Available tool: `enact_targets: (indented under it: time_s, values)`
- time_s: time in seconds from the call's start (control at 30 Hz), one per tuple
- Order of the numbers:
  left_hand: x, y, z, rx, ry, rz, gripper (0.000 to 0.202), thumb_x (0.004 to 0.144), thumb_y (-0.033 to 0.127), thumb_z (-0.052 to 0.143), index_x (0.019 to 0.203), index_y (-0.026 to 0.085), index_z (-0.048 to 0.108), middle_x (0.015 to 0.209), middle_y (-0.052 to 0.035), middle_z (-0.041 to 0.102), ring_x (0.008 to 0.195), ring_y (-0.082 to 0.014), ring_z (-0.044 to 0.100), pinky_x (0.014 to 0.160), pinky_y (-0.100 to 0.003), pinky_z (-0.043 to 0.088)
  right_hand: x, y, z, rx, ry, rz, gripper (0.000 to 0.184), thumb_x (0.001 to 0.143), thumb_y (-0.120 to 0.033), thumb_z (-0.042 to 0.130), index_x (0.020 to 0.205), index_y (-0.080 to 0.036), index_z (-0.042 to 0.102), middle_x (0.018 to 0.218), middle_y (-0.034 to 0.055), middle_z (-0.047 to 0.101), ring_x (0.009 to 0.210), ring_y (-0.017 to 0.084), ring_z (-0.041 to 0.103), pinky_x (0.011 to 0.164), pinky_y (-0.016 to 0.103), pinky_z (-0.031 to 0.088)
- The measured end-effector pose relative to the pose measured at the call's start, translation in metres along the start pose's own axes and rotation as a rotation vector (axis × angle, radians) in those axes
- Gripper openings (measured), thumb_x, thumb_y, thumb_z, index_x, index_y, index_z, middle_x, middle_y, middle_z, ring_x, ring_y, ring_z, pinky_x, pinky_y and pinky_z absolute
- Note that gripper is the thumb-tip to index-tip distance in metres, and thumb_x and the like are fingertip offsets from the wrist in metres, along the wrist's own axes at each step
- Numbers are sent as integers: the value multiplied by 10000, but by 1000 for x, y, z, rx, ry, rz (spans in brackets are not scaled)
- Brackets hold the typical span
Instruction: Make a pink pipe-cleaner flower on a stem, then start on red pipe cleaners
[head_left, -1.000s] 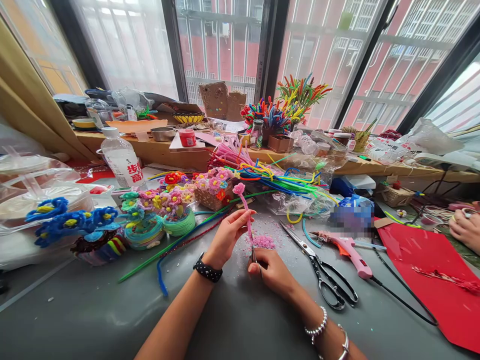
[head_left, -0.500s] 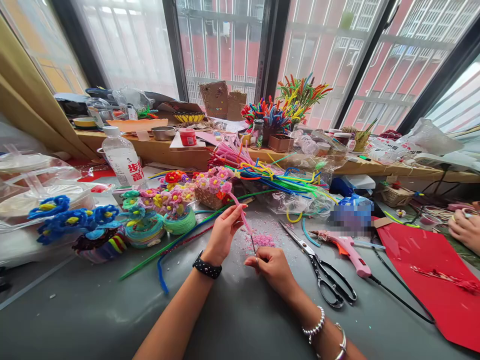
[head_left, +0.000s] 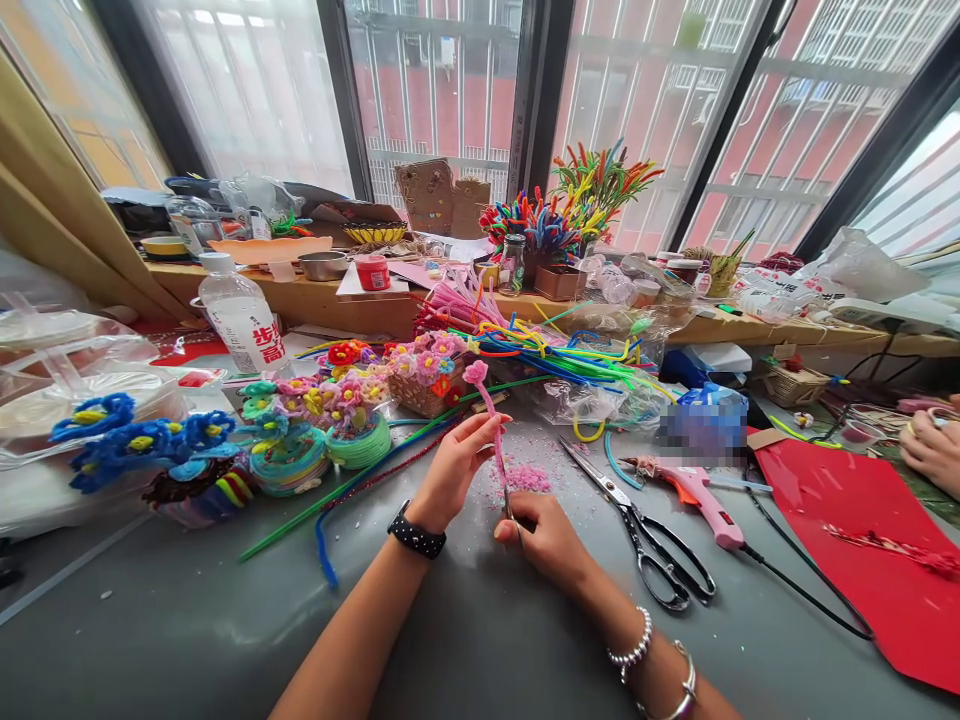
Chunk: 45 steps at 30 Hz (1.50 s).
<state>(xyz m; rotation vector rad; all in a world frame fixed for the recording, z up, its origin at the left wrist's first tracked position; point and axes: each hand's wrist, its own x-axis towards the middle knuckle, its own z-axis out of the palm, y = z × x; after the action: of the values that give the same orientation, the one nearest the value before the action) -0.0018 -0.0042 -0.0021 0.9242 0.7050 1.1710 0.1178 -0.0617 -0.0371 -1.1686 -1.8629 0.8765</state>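
Between its fingertips, my left hand (head_left: 456, 462) pinches a pink pipe cleaner (head_left: 489, 400) whose top end is curled into a small flower shape. My right hand (head_left: 546, 535) is closed round a small pair of scissors (head_left: 508, 500); the handles are mostly hidden in the fist. Its narrow blades point up and lie against the lower part of the stem. Pink fuzz clippings (head_left: 529, 480) are heaped on the grey table just behind my right hand. To the right lie large black-handled scissors (head_left: 637, 525) with nobody touching them.
A pink glue gun (head_left: 701, 500) and red sheet (head_left: 847, 530) lie at the right, near another person's hand (head_left: 934, 450). Pipe-cleaner flower pots (head_left: 360, 440) and a bottle (head_left: 240, 315) stand at the left. Loose pipe cleaners (head_left: 540, 345) are piled behind.
The pink pipe cleaner's flower end has swung right, away from the flower basket, and stands more upright. My right hand and the small scissors have shifted slightly right and down.
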Motion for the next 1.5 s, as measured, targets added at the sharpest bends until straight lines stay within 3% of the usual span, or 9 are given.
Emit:
enact_targets:
  time_s: [0.2,0.37,0.6,0.77,1.0,1.27,1.37,1.5]
  values:
    - [1,0,-1,-15,14,17,155,638,271,641,763,182,664,796,-9,567,698,-68,440,619,-158,347,0,0,0,-16,135,24,556,630,-653,464,371,-176,346,395,-24,411,416,79,351,446,223,266]
    - [3,-1,-5,-45,48,47,151,642,275,638,755,178,661,773,-3,553,674,-59,434,616,-155,348,0,1,1,12,192,58,570,602,-655,491,354,-185,286,359,-31,395,386,70,324,428,217,276]
    - [2,1,-3,-82,-27,13,128,633,276,645,685,159,649,722,4,541,659,-65,441,612,-175,351,0,3,-4,21,-47,25,675,611,-773,224,462,-155,453,487,1,465,477,95,391,459,219,292]
    - [-1,0,-2,-33,-125,-41,133,670,273,614,719,154,645,754,-6,532,692,-79,442,645,-193,353,1,3,-4,-29,-91,1,684,611,-772,218,495,-148,472,529,1,467,518,101,394,486,220,299]
    - [-1,0,-1,-16,-132,-43,136,681,284,600,728,163,643,773,-10,542,723,-94,450,672,-209,350,0,2,-2,-55,90,-40,574,610,-699,425,396,-176,324,428,-38,337,444,78,306,433,222,239]
    - [0,0,0,5,-99,0,184,707,325,563,822,193,622,781,6,522,695,-75,448,634,-187,348,0,2,0,-72,197,-3,541,642,-615,493,379,-183,298,376,-43,354,404,71,296,431,219,254]
    - [-1,2,3,145,-85,47,225,709,363,548,841,186,588,762,6,521,688,-86,453,626,-197,351,0,1,-5,-101,262,18,537,640,-601,508,382,-185,287,381,-45,343,412,74,291,434,219,249]
    - [-4,5,4,471,-59,177,229,693,383,554,677,157,525,639,20,484,614,-95,433,581,-210,334,0,0,-12,-144,318,66,523,654,-589,504,387,-182,311,395,-37,376,423,79,305,441,221,250]
